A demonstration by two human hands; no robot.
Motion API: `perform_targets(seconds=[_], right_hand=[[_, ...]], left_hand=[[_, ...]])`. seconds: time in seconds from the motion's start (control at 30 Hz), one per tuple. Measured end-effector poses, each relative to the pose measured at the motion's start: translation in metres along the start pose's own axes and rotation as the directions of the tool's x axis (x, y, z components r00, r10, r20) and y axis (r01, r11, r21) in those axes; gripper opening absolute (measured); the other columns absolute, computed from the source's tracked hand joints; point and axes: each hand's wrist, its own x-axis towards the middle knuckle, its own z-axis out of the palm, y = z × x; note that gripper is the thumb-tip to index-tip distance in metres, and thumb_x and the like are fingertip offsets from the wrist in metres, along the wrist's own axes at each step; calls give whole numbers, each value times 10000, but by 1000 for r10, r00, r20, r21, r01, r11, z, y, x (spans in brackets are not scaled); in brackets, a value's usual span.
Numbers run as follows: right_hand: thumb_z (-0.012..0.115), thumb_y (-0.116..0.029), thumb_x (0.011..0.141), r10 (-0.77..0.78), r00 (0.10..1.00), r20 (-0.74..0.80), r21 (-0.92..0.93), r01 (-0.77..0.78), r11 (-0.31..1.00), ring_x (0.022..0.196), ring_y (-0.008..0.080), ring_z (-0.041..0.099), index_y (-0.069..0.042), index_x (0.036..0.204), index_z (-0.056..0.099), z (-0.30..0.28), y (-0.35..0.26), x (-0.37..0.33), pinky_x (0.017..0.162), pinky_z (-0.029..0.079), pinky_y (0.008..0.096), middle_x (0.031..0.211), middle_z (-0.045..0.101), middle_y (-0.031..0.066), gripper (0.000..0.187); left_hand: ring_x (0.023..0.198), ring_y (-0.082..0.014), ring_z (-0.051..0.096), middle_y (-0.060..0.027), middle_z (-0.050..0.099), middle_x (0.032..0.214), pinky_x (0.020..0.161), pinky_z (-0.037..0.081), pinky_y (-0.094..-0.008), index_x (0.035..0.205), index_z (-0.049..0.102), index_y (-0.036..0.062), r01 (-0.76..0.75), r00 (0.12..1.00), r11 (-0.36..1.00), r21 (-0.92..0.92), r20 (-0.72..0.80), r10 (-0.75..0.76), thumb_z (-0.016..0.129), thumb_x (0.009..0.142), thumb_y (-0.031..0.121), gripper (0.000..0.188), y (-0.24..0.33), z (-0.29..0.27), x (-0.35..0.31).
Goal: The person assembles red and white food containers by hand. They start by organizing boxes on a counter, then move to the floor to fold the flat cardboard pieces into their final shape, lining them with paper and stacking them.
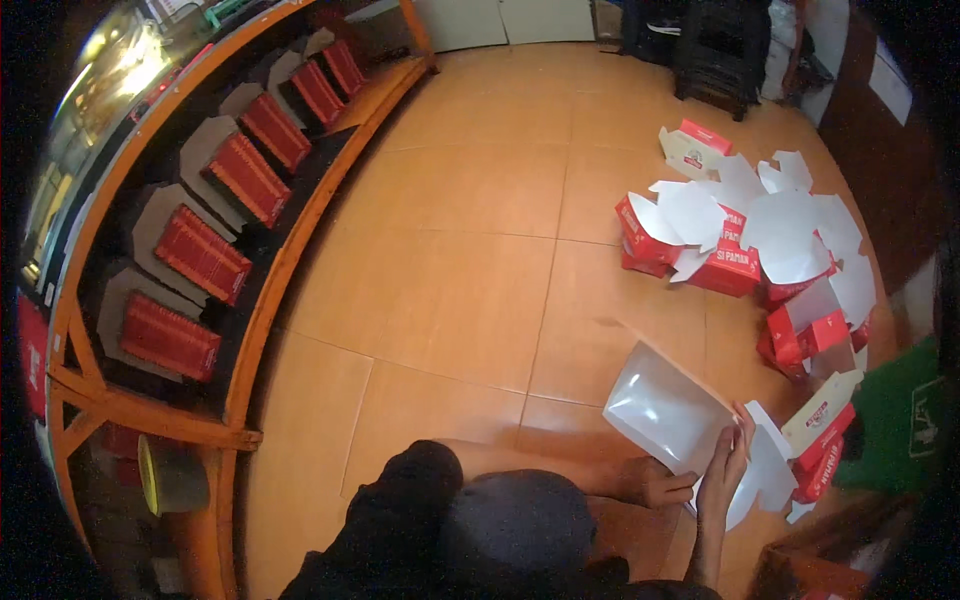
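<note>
A partly folded food carton (660, 410) with a white inside tilts in front of me, right of my dark-clothed knees. My left hand (668, 487) reaches across from the left, its fingers curled on the carton's near edge. My right hand (724, 462) lies along the carton's right side, fingers together and pointing away from me, gripping the edge there. White flaps (757, 475) spread out beyond the right hand. Just past them stands a red carton (824, 462) with a cream lid flap. The carton's outer face is mostly hidden.
Several opened red-and-white cartons (722, 265) crowd the floor at the right. A wooden shelf (290, 235) along the left holds stacks of flat red cartons (250, 178). Black stacked stools (722, 55) stand at the back right; a green bag (900, 420) lies at the right.
</note>
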Motion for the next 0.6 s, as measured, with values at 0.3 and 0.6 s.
perform_targets(seconds=[0.3, 0.6], right_hand=[[589, -224, 972, 110, 963, -245, 227, -53, 973, 1098, 229, 588, -13, 1390, 428, -174, 101, -56, 942, 470, 340, 1282, 561, 126, 496], [678, -194, 906, 162, 858, -488, -302, -340, 890, 927, 193, 619, 64, 1080, 677, -173, 120, -108, 869, 483, 367, 981, 715, 128, 311]], left_hand=[[915, -312, 635, -121, 634, 984, 819, 503, -468, 1047, 629, 135, -634, 770, 771, -56, -146, 622, 601, 909, 252, 183, 13, 0, 48], [1072, -387, 527, -258, 540, 1251, 947, 445, -518, 1311, 568, 100, 184, 931, 981, -69, 331, -151, 622, 876, 293, 479, -48, 48, 58]])
